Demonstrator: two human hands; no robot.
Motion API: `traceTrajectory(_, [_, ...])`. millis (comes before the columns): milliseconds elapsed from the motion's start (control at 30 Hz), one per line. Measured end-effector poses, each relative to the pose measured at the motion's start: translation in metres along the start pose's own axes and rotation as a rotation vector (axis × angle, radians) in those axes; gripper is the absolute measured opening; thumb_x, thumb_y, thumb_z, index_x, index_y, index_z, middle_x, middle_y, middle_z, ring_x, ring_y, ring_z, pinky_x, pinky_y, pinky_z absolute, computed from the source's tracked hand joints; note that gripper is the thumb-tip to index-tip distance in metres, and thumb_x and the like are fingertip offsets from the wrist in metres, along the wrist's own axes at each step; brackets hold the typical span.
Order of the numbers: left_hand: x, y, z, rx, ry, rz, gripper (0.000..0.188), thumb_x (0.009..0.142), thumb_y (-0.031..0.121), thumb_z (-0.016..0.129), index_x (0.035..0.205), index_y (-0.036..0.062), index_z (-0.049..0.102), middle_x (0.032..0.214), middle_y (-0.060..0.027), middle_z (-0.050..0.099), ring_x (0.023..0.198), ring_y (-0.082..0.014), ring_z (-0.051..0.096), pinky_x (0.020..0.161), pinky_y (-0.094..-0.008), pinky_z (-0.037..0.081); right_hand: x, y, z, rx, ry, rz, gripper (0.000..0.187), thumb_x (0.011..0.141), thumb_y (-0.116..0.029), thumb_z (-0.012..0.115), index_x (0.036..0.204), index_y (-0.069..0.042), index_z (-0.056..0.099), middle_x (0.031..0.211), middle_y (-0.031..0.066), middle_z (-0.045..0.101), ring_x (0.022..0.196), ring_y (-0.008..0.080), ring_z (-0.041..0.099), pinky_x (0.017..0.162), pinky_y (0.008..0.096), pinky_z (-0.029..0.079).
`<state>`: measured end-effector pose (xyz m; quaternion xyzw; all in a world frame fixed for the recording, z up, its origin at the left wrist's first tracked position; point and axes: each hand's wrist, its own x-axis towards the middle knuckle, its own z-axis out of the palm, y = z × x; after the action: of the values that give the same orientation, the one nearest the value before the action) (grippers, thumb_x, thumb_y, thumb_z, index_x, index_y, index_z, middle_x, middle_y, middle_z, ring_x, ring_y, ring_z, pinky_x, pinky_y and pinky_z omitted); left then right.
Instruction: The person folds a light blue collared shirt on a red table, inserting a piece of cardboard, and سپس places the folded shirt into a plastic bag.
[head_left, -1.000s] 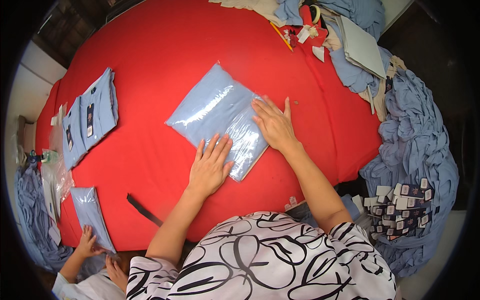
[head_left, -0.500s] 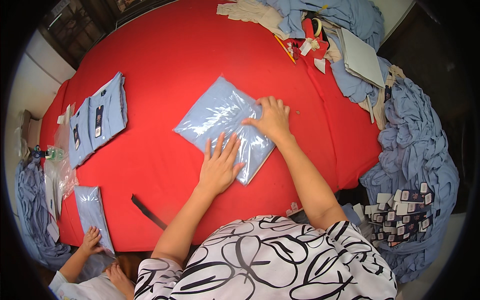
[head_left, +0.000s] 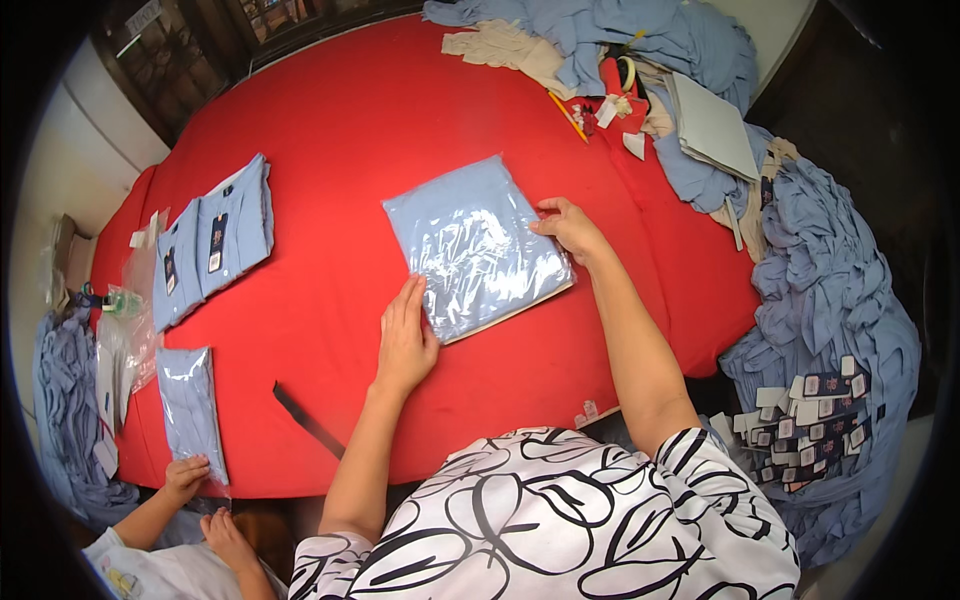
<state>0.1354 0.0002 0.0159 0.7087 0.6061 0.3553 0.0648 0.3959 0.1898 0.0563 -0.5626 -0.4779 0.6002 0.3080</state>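
Observation:
A folded light-blue garment in a clear, shiny plastic bag (head_left: 485, 250) lies flat on the red-covered table (head_left: 330, 260) in front of me, a pale strip showing along its near edge. My left hand (head_left: 406, 335) rests beside the bag's left near edge, fingers stretched out and touching it. At the upper right edge is my right hand (head_left: 578, 235), its fingers slightly bent and apart, with the thumb touching the plastic. Neither hand closes around the bag.
Tagged folded blue shirts (head_left: 215, 243) lie to the left. Below them, another person's hand (head_left: 187, 475) touches a narrow bagged garment (head_left: 190, 410). A black strip (head_left: 305, 418) lies near my left forearm. Blue garments (head_left: 830, 260) are heaped right, with several tags (head_left: 810, 430); a white stack (head_left: 712, 125) lies far right.
The bagged garment has turned and now sits more squarely before me. Both my hands have moved off its top to its left and right edges. The other person's narrow bag has shifted slightly.

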Motion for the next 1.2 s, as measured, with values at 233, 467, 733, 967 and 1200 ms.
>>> traceTrajectory(233, [0.03, -0.026, -0.021, -0.03, -0.129, 0.188, 0.07, 0.075, -0.001, 0.065, 0.142, 0.0104, 0.048, 0.141, -0.008, 0.051, 0.122, -0.0298, 0.049, 0.106, -0.0419, 0.037, -0.024, 0.035, -0.02, 0.58, -0.137, 0.028, 0.068, 0.088, 0.0, 0.061, 0.148, 0.003, 0.029, 0.131, 0.0231, 0.053, 0.119, 0.0294, 0.056, 0.099, 0.0393, 0.046])
traceTrajectory(467, [0.048, -0.031, -0.025, -0.052, 0.017, 0.211, 0.046, 0.074, 0.008, 0.073, 0.12, 0.01, 0.068, 0.127, -0.0052, 0.057, 0.117, -0.029, 0.049, 0.105, -0.041, 0.037, -0.09, 0.042, -0.005, 0.763, -0.045, -0.051, 0.084, 0.087, 0.001, 0.06, 0.155, 0.001, 0.011, 0.138, 0.0246, 0.047, 0.122, 0.0298, 0.054, 0.102, 0.0387, 0.045])
traceTrajectory(733, [0.065, 0.057, -0.096, -1.047, -0.269, -0.258, 0.018, 0.101, 0.016, 0.055, 0.111, 0.0014, 0.06, 0.11, -0.0041, 0.061, 0.104, -0.0108, 0.054, 0.09, -0.0266, 0.045, -0.187, -0.009, -0.006, 0.711, -0.162, -0.01, 0.089, 0.094, -0.075, 0.028, 0.133, 0.0, 0.053, 0.133, 0.0191, 0.058, 0.118, 0.028, 0.059, 0.102, 0.0407, 0.046])
traceTrajectory(967, [0.022, -0.002, -0.029, -1.094, -0.578, -0.523, 0.027, 0.103, 0.02, 0.053, 0.12, -0.0008, 0.053, 0.111, -0.0097, 0.064, 0.101, -0.0139, 0.06, 0.093, -0.0289, 0.047, -0.196, 0.051, 0.099, 1.063, 0.034, -0.111, 0.095, 0.093, -0.077, 0.026, 0.14, 0.003, 0.044, 0.145, 0.0194, 0.047, 0.128, 0.0309, 0.051, 0.11, 0.0439, 0.038])
traceTrajectory(1200, [0.009, -0.042, -0.025, -0.935, -0.46, -0.579, 0.025, 0.101, 0.019, 0.057, 0.115, -0.0015, 0.054, 0.103, -0.0104, 0.065, 0.09, -0.0137, 0.062, 0.081, -0.0288, 0.051, -0.227, 0.131, 0.065, 0.84, -0.142, -0.089, 0.062, 0.103, -0.047, 0.044, 0.138, 0.004, 0.047, 0.134, 0.0146, 0.058, 0.118, 0.0266, 0.059, 0.103, 0.0421, 0.045])
